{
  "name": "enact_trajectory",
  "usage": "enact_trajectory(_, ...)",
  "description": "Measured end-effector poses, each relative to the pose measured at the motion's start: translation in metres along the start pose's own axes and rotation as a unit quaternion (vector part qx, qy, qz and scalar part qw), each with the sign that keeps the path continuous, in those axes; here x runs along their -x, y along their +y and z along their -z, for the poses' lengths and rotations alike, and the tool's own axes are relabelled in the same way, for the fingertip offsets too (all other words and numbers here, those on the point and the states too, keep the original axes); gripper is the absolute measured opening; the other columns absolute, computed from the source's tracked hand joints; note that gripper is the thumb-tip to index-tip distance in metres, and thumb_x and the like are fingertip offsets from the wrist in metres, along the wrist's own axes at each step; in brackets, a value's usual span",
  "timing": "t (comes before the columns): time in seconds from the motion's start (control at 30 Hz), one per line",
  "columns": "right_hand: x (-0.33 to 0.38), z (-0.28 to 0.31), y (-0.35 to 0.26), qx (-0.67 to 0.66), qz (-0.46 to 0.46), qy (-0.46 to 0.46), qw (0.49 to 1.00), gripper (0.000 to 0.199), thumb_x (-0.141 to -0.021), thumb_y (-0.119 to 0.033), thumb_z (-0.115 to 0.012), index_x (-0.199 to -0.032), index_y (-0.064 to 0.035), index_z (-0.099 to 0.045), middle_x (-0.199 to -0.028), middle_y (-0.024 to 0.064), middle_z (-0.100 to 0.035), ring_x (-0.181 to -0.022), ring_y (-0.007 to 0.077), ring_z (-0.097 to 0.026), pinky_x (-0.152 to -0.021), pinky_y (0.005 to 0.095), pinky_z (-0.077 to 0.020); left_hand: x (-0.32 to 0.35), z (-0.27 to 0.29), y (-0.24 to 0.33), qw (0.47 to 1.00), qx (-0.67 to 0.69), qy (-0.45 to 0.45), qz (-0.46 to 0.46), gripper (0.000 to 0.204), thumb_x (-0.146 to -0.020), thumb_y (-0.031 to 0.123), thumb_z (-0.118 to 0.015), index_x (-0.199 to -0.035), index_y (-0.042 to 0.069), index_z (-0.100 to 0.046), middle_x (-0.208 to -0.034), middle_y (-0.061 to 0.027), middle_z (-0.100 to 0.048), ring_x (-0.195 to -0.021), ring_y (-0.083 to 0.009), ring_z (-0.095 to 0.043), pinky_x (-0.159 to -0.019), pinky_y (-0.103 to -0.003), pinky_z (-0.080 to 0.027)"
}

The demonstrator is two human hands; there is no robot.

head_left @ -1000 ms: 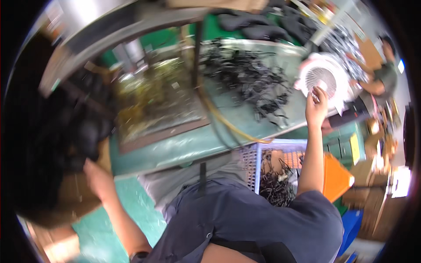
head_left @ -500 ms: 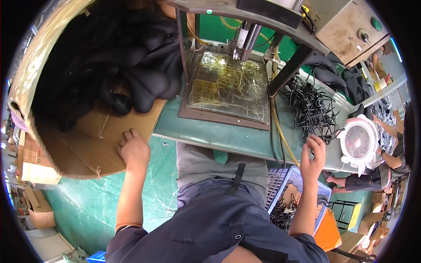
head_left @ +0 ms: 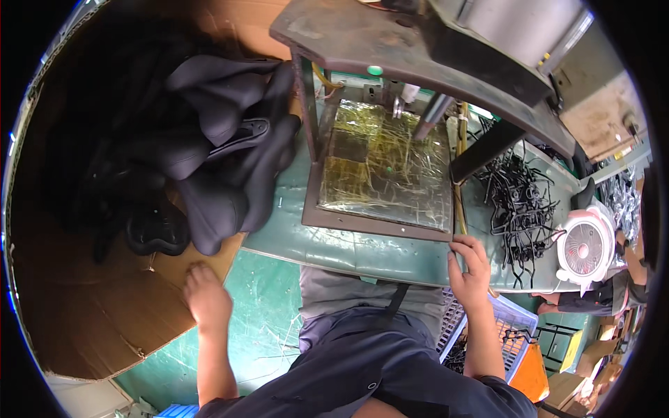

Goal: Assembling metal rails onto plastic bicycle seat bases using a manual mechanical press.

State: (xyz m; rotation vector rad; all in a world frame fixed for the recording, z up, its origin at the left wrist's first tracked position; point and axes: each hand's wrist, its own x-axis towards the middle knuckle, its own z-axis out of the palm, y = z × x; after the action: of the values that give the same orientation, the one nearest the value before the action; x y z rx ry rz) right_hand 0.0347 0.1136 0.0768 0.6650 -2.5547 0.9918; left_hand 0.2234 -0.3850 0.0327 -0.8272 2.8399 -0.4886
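My left hand (head_left: 208, 298) is over the edge of a cardboard box (head_left: 90, 317), fingers loosely bent and holding nothing I can see. Whether it touches the cardboard I cannot tell. Beyond it, black bicycle saddles (head_left: 216, 212) are heaped in the box, one showing a glossy side (head_left: 159, 230). My right hand (head_left: 470, 273) is at the front edge of the green table (head_left: 348, 251), thumb and fingers apart and empty. It is close to the near right corner of a press plate (head_left: 387, 177) covered with shiny, yellowish film.
The press frame (head_left: 390, 52) rises over the plate. Right of it lies a tangle of thin black pieces (head_left: 523, 202), beside a white fan (head_left: 584, 247). Under the table edge stands a blue-violet crate (head_left: 516, 324) with an orange bin (head_left: 531, 376). Another person's arm (head_left: 631, 259) shows at far right.
The view has shifted toward the box, showing its saddles closer. My right hand has moved left, from beside the black tangle to the press plate's corner. My left hand's fingers are drawn closer together.
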Motion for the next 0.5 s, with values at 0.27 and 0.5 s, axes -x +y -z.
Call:
enact_trajectory(0.27, 0.011, -0.023, 0.012, -0.056, -0.013, -0.077, 0.995, 0.031, -0.087, 0.004, -0.078, -0.117, -0.0024, -0.074, -0.082, 0.0083, -0.066, -0.059, 0.0192, -0.063, -0.055, 0.0318, -0.0510, 0.070, -0.029, 0.087, 0.889, 0.348, 0.223, -0.197, 0.035, -0.086, 0.008, -0.075, -0.120, 0.003, -0.066, -0.111, -0.0181, -0.067, -0.103, -0.0405, -0.063, -0.092, -0.051, -0.049)
enact_trajectory(0.5, 0.009, -0.064, 0.025, -0.040, 0.067, -0.176, 0.981, 0.036, -0.088, -0.017, -0.083, -0.121, -0.0060, -0.074, -0.072, 0.0040, -0.064, -0.060, 0.0236, -0.067, -0.055, 0.0368, -0.0533, 0.168, -0.381, 0.231, 0.817, 0.455, -0.329, 0.130, 0.050, -0.104, 0.046, -0.065, -0.130, 0.004, -0.070, -0.119, -0.0265, -0.071, -0.118, -0.0437, -0.066, -0.099, -0.059, -0.054)
